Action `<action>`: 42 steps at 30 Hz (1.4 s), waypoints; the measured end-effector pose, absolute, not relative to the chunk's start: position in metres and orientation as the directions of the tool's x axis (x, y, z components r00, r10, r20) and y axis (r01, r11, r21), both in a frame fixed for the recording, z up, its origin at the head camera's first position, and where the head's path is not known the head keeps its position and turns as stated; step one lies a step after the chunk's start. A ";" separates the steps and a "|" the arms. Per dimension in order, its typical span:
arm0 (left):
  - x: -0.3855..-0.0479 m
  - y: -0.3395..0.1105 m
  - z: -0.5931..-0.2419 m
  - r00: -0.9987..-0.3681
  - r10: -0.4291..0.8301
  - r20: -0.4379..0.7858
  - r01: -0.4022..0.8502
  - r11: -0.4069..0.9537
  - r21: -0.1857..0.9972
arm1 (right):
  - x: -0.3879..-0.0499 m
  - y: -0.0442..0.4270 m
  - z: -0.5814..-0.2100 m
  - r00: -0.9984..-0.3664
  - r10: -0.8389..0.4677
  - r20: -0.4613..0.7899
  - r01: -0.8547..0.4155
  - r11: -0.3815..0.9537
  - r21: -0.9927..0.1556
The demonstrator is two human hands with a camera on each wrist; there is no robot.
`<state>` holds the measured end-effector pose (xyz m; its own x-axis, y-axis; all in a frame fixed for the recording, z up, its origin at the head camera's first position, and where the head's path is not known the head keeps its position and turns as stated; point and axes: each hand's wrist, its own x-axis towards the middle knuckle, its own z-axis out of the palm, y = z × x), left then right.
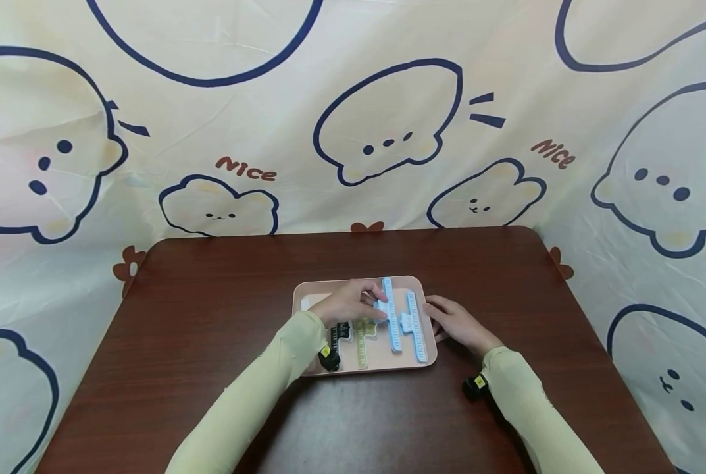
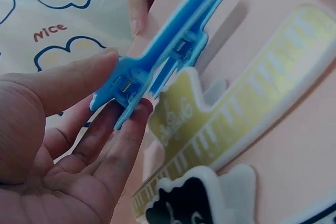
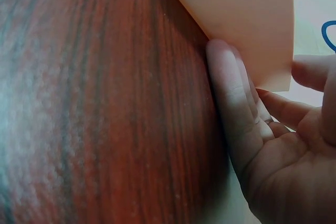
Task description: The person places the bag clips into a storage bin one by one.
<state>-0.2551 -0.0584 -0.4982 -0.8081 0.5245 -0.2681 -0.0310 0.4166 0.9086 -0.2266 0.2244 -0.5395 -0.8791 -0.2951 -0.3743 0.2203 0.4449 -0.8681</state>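
My left hand [image 1: 355, 303] pinches the tab of a blue keyboard-patterned clip [image 1: 391, 316] between thumb and fingers, over a pink tray [image 1: 382, 361]. Seen from the left wrist, that clip [image 2: 126, 85] stands edge-on with its spring showing. A second blue clip [image 1: 414, 326] lies to its right in the tray. On the other side are a yellow clip [image 2: 262, 87] and a black clip [image 2: 184, 203], partly behind my left hand and wrist in the head view. My right hand [image 1: 460, 324] holds the tray's right side, thumb at the rim [image 3: 292, 35] and fingers against the outer wall.
The tray stands on a dark brown wooden table [image 1: 222, 316]. Behind and beside the table hangs a pale cloth [image 1: 388, 210] with cartoon animal outlines. A white piece [image 1: 305, 303] shows in the tray's left corner. Each wrist wears a small black camera.
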 end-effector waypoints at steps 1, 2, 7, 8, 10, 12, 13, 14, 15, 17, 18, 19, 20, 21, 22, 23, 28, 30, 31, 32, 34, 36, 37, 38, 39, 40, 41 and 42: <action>-0.255 -0.058 -0.499 -0.805 0.528 -0.268 -0.033 0.412 0.911 | -0.227 0.224 -0.540 -0.879 -0.290 -0.379 0.225 0.447 -0.866; -0.255 -0.058 -0.500 -0.803 0.529 -0.272 -0.038 0.411 0.911 | -0.227 0.224 -0.539 -0.878 -0.287 -0.383 0.230 0.448 -0.864; -0.256 -0.056 -0.504 -0.802 0.530 -0.274 -0.034 0.418 0.908 | -0.226 0.223 -0.537 -0.877 -0.277 -0.392 0.240 0.453 -0.859; -0.256 -0.056 -0.504 -0.803 0.531 -0.272 -0.028 0.422 0.906 | -0.226 0.223 -0.536 -0.877 -0.276 -0.393 0.242 0.453 -0.858; -0.256 -0.056 -0.505 -0.802 0.535 -0.266 -0.014 0.428 0.904 | -0.226 0.223 -0.536 -0.876 -0.279 -0.394 0.242 0.454 -0.858; -0.256 -0.055 -0.506 -0.799 0.540 -0.262 0.001 0.437 0.899 | -0.226 0.223 -0.537 -0.876 -0.282 -0.392 0.241 0.450 -0.860; -0.256 -0.055 -0.506 -0.799 0.543 -0.260 0.009 0.443 0.896 | -0.226 0.223 -0.537 -0.876 -0.285 -0.388 0.237 0.447 -0.863; -0.256 -0.055 -0.505 -0.798 0.545 -0.258 0.018 0.448 0.894 | -0.226 0.223 -0.538 -0.877 -0.292 -0.381 0.228 0.445 -0.866; -0.255 -0.054 -0.505 -0.796 0.549 -0.256 0.026 0.454 0.891 | -0.226 0.223 -0.538 -0.878 -0.297 -0.375 0.221 0.442 -0.869; -0.255 -0.054 -0.505 -0.791 0.557 -0.253 0.041 0.462 0.886 | -0.226 0.223 -0.538 -0.880 -0.307 -0.362 0.208 0.436 -0.876; -0.255 -0.053 -0.505 -0.790 0.561 -0.250 0.048 0.462 0.885 | -0.226 0.223 -0.538 -0.882 -0.311 -0.354 0.200 0.433 -0.879; -0.255 -0.053 -0.504 -0.788 0.561 -0.252 0.047 0.464 0.885 | -0.226 0.223 -0.538 -0.883 -0.311 -0.351 0.198 0.431 -0.880; -0.254 -0.053 -0.504 -0.787 0.563 -0.252 0.048 0.463 0.885 | -0.226 0.224 -0.538 -0.884 -0.312 -0.348 0.195 0.431 -0.881; -0.254 -0.053 -0.504 -0.787 0.564 -0.251 0.048 0.462 0.886 | -0.226 0.224 -0.538 -0.885 -0.312 -0.346 0.193 0.432 -0.881; -0.254 -0.054 -0.503 -0.788 0.564 -0.248 0.047 0.457 0.888 | -0.226 0.224 -0.538 -0.885 -0.313 -0.344 0.190 0.433 -0.881; -0.253 -0.055 -0.502 -0.791 0.563 -0.241 0.051 0.453 0.890 | -0.225 0.224 -0.538 -0.886 -0.312 -0.344 0.189 0.433 -0.881; -0.245 -0.066 -0.490 -0.818 0.534 -0.213 0.076 0.467 0.881 | -0.224 0.223 -0.537 -0.885 -0.308 -0.350 0.199 0.430 -0.881; -0.241 -0.073 -0.483 -0.829 0.519 -0.207 0.086 0.485 0.870 | -0.224 0.223 -0.536 -0.885 -0.308 -0.349 0.197 0.432 -0.880; -0.239 -0.077 -0.480 -0.832 0.517 -0.200 0.097 0.491 0.866 | -0.224 0.223 -0.536 -0.885 -0.308 -0.349 0.196 0.433 -0.880; -0.237 -0.081 -0.477 -0.835 0.516 -0.192 0.110 0.498 0.860 | -0.224 0.223 -0.536 -0.886 -0.307 -0.348 0.194 0.435 -0.879; -0.234 -0.089 -0.471 -0.840 0.513 -0.176 0.135 0.512 0.848 | -0.224 0.223 -0.535 -0.887 -0.307 -0.345 0.189 0.440 -0.878; -0.232 -0.098 -0.466 -0.845 0.511 -0.158 0.160 0.524 0.837 | -0.224 0.223 -0.535 -0.887 -0.308 -0.344 0.189 0.439 -0.878; -0.230 -0.102 -0.464 -0.851 0.503 -0.150 0.172 0.536 0.827 | -0.224 0.223 -0.534 -0.887 -0.309 -0.345 0.188 0.440 -0.878; -0.229 -0.106 -0.462 -0.858 0.493 -0.145 0.177 0.548 0.818 | -0.224 0.223 -0.534 -0.886 -0.310 -0.345 0.188 0.440 -0.878; -0.227 -0.110 -0.460 -0.865 0.482 -0.139 0.180 0.557 0.811 | -0.224 0.223 -0.534 -0.885 -0.312 -0.345 0.186 0.441 -0.878; -0.226 -0.114 -0.459 -0.872 0.471 -0.130 0.187 0.567 0.802 | -0.224 0.223 -0.534 -0.884 -0.314 -0.345 0.186 0.442 -0.878; -0.225 -0.117 -0.458 -0.880 0.459 -0.123 0.191 0.578 0.793 | -0.224 0.224 -0.534 -0.884 -0.315 -0.347 0.187 0.442 -0.878; -0.224 -0.121 -0.457 -0.887 0.448 -0.112 0.197 0.588 0.784 | -0.224 0.224 -0.534 -0.883 -0.315 -0.348 0.187 0.443 -0.877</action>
<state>-0.2242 -0.1205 -0.4574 -0.8872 0.4476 -0.1125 0.1974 0.5884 0.7841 -0.2236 0.2237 -0.5341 -0.8831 -0.3153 -0.3476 0.1871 0.4427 -0.8769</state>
